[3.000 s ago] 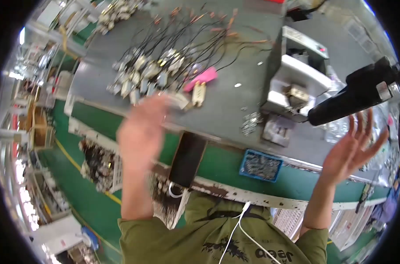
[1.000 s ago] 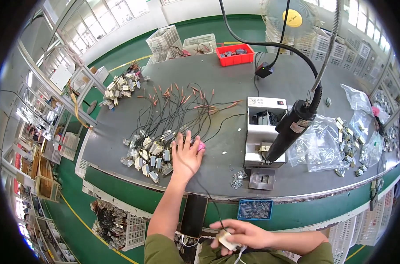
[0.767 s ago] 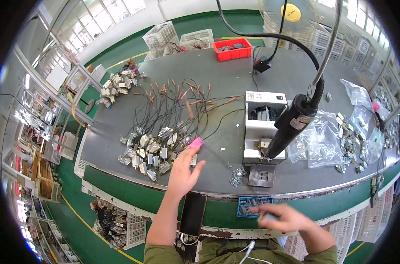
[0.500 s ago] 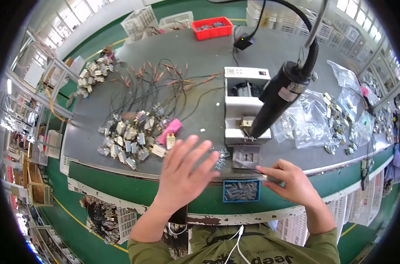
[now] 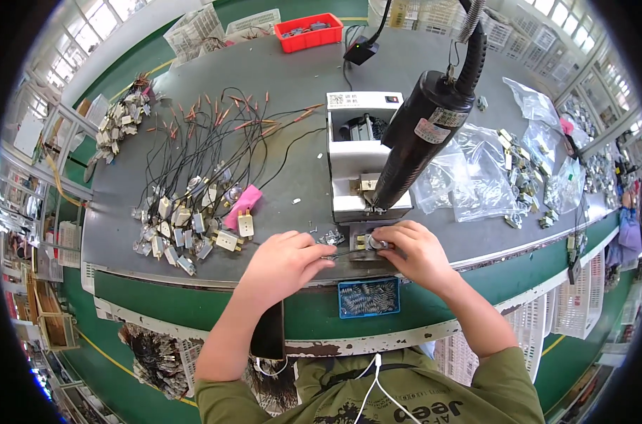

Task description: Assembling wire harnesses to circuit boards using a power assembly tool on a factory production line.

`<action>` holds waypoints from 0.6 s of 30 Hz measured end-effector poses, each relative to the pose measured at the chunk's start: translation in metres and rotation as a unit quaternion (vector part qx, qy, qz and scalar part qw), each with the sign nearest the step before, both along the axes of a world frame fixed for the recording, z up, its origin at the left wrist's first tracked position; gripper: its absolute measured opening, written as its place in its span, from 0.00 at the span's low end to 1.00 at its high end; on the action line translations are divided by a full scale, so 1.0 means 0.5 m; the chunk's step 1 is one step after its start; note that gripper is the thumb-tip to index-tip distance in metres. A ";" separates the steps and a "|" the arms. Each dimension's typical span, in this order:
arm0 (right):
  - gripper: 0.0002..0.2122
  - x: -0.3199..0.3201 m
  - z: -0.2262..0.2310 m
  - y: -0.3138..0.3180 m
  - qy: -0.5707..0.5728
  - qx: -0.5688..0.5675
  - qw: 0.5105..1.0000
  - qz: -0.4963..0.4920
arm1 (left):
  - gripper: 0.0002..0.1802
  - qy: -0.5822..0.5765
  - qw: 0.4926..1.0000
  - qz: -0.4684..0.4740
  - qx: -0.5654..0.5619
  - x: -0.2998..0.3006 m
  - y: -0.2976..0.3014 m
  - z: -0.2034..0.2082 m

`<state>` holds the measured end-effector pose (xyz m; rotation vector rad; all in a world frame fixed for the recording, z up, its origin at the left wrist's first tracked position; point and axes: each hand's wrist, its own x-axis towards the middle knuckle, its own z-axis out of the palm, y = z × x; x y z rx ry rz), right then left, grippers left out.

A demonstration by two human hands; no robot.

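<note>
My right hand pinches a small plug part with brass-coloured pins over the metal fixture plate. The fingers cover much of this part. To its left, my left hand is closed, thumb and forefinger pinched on a thin dark cable that runs toward the plug part. Loose screws lie just beyond the left fingertips. The black electric screwdriver hangs at a slant, its tip near the front of the white screw feeder. Below the fixture sits a blue tray of screws.
Left of the feeder lie a heap of white and grey plugs with black cords and a pink cloth piece. Clear plastic bags and metal parts cover the right. A red bin stands at the back.
My left hand has gone from spread fingers to a pinch beside the fixture. My right hand has moved left and inward, bringing the plug part over the plate. The view has shifted slightly.
</note>
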<state>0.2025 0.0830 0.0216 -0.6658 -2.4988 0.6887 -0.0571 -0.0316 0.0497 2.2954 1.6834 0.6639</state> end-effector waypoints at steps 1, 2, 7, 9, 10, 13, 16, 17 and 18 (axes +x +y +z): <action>0.15 -0.001 -0.001 -0.001 -0.002 -0.001 1.000 0.001 | 0.10 -0.002 1.000 0.001 -0.001 0.003 0.003 -0.005; 0.15 -0.002 -0.002 -0.001 -0.007 0.017 1.000 0.003 | 0.10 0.001 1.000 0.002 -0.020 0.004 0.008 -0.014; 0.15 -0.010 -0.007 -0.003 -0.015 0.055 0.998 -0.009 | 0.09 0.045 0.997 0.017 -0.055 0.008 0.019 -0.021; 0.16 -0.013 -0.011 -0.001 -0.010 0.051 0.999 -0.008 | 0.09 0.039 0.997 0.011 -0.071 0.002 0.025 -0.028; 0.16 -0.013 -0.011 0.000 -0.010 0.050 0.999 -0.008 | 0.09 0.039 0.997 0.011 -0.071 0.005 0.024 -0.027; 0.15 -0.013 -0.013 0.002 -0.018 0.068 0.997 -0.003 | 0.10 0.039 0.995 0.016 -0.090 0.021 0.023 -0.031; 0.15 -0.012 -0.015 -0.005 -0.025 0.077 0.997 -0.015 | 0.13 0.014 0.998 0.013 -0.067 0.044 0.031 -0.036; 0.14 -0.013 -0.014 -0.007 -0.026 0.087 0.996 -0.022 | 0.14 -0.014 0.999 0.019 -0.049 0.056 0.038 -0.033; 0.14 -0.016 -0.011 -0.009 -0.026 0.097 0.995 -0.028 | 0.15 -0.042 0.998 0.024 -0.030 0.068 0.045 -0.032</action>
